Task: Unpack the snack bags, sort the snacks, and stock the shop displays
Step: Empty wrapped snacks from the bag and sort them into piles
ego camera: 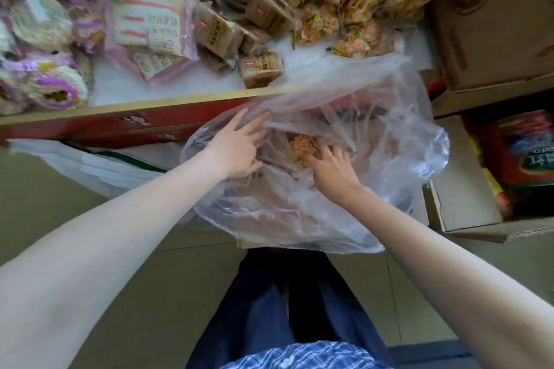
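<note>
- Left hand: fingers straight and spread, holding open the clear plastic bag below the display counter.
- Right hand: fingers curled on a crumbly snack inside; best lifted gently, clear of the film.

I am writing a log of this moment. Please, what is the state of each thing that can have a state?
clear plastic bag: open, crumpled, partly filled
left hand: fingers straight, pressing the bag film
right hand: inside the bag, gripping a snack pack
cardboard box: flaps open
</note>
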